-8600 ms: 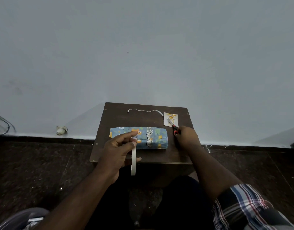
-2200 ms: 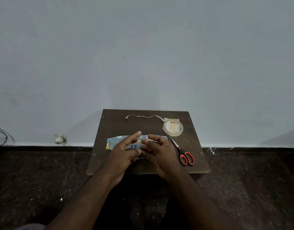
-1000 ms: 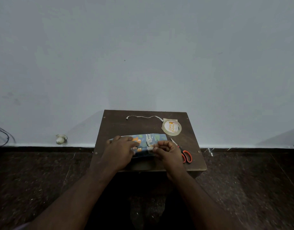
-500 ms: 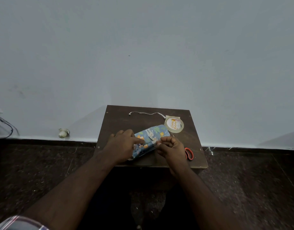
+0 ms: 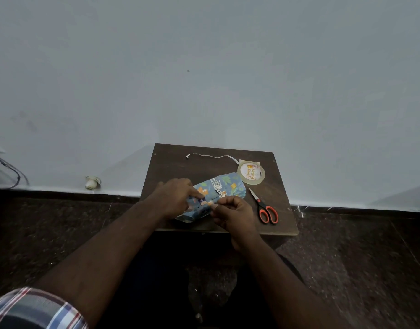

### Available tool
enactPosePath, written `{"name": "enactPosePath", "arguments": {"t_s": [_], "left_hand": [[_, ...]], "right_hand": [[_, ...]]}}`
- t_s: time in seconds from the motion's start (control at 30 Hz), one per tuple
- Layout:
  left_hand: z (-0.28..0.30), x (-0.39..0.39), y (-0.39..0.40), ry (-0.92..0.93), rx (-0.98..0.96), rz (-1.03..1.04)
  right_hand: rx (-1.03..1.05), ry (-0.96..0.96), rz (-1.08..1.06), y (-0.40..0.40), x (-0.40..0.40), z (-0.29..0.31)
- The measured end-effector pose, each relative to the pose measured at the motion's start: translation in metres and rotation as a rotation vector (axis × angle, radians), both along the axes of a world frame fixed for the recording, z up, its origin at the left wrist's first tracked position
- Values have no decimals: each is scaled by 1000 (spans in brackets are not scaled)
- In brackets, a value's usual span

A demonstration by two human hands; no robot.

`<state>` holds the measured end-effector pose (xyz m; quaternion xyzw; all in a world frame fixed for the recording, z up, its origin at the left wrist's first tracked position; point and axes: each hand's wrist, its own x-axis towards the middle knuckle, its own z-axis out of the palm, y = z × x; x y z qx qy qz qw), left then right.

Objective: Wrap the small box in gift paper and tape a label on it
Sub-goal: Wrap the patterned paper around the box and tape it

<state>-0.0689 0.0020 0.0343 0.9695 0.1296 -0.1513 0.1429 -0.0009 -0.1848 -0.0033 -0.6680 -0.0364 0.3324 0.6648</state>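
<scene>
Wrapped box [image 5: 219, 194], blue gift paper w/ animal print, lies angled on the small dark table [image 5: 171, 162], its low end near the front edge, its other end pointing toward the back-right corner. Both hands are on it, at its front-left part.

Left hand [image 5: 174, 198] rests over the box's left end, index finger stretched out and pressing down on the top face; other fingers curl loosely against the paper. Right hand [image 5: 235, 213] is at the box's front side w/ fingers curled in, thumb & index pinching at something small by the paper's edge; what it pinches is too small to tell.

Tape roll [image 5: 251, 172] sits near the back-right corner, on top of a "Happy Birthday" label [image 5: 250, 172] that shows through its hole. Scissors [image 5: 264, 208], orange handles, lie right of the box, toward the right edge, blades pointing back. A thin white strip [image 5: 209, 156] lies along the back edge. Plaid sleeve [image 5: 33, 309] shows on the left arm.
</scene>
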Motion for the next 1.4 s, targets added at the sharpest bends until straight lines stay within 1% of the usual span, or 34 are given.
{"name": "enactPosePath", "arguments": {"t_s": [0.4, 0.77, 1.03, 1.23, 1.4], "left_hand": [[-3, -4, 3, -26, -14, 22], [-8, -2, 5, -68, -59, 83], [-13, -4, 2, -147, -71, 136], [-13, -4, -5, -216, -74, 181], [-10, -4, -9, -207, -54, 183]], "right_hand": [[3, 43, 47, 18, -19, 6], [-31, 162, 57, 27, -19, 11], [-94, 211, 82, 30, -13, 15], [-166, 194, 84, 36, -11, 19], [-206, 265, 113, 36, -8, 30]]}}
